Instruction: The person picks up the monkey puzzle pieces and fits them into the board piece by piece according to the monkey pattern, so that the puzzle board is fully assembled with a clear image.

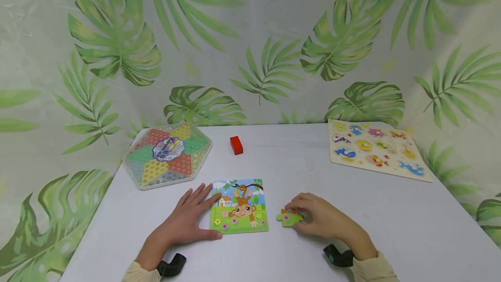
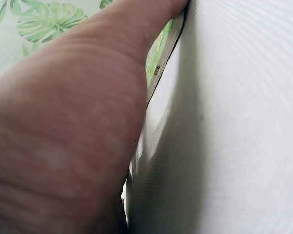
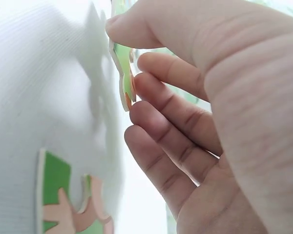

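Note:
A square jigsaw picture (image 1: 239,221) of an upside-down monkey lies flat on the white table. My left hand (image 1: 192,217) rests at its left side, fingers spread, with fingertips over the upper left edge and the thumb by the lower left corner. To the right of the picture, my right hand (image 1: 318,216) pinches a green jigsaw piece (image 1: 290,219) with a pink flower between thumb and fingers. In the right wrist view that piece shows edge-on under the thumb. Another jigsaw piece (image 3: 56,183), green and tan, lies below it there, hidden in the head view.
A hexagonal Chinese checkers board (image 1: 181,158) in a clear case lies at the back left. Behind the picture sits a small red block (image 1: 236,145). At the back right is a wooden sea-animal peg puzzle (image 1: 375,151). A leaf-patterned cloth (image 1: 270,47) hangs behind the table.

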`<state>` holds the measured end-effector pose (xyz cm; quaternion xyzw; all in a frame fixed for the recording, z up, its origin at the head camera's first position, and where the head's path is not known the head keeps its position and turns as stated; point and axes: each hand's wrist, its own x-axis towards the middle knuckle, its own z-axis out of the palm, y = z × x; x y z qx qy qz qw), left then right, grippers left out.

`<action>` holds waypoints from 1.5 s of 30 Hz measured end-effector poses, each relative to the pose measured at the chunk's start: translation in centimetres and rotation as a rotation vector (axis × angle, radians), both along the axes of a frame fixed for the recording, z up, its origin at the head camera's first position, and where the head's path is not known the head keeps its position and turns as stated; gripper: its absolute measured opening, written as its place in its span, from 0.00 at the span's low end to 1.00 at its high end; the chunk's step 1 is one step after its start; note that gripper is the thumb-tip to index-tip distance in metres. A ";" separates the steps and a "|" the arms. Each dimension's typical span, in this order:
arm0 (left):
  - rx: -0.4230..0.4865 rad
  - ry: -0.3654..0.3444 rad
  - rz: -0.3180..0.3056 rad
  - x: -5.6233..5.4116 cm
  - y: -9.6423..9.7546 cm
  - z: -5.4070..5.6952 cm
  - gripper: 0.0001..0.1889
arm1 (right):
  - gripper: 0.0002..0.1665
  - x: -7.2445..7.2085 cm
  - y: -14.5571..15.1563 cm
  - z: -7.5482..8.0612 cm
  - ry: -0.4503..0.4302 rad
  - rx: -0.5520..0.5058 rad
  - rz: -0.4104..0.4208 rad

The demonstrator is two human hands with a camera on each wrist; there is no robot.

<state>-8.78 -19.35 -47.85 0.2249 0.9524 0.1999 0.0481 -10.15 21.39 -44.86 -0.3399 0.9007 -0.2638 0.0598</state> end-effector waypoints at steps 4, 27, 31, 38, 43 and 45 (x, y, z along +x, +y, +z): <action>-0.002 0.003 0.000 0.1 0.0 0.1 0.57 | 0.22 -0.1 -0.5 0.6 0.019 0.016 0.022; 0.009 -0.014 -0.004 0.2 0.0 0.3 0.57 | 0.22 -0.8 -3.0 2.0 -0.013 0.035 0.084; 0.006 -0.010 -0.003 0.2 0.0 0.3 0.57 | 0.22 -0.8 -3.2 2.3 -0.005 0.033 0.081; 0.012 -0.009 0.013 0.2 0.2 0.2 0.58 | 0.21 -1.0 -3.7 3.0 -0.003 0.047 0.097; 0.013 -0.002 0.013 0.3 0.2 0.3 0.58 | 0.20 -1.1 -4.2 3.1 0.033 0.037 0.126; 0.009 -0.005 0.011 0.3 0.2 0.2 0.58 | 0.19 -1.1 -4.4 3.0 0.038 0.035 0.135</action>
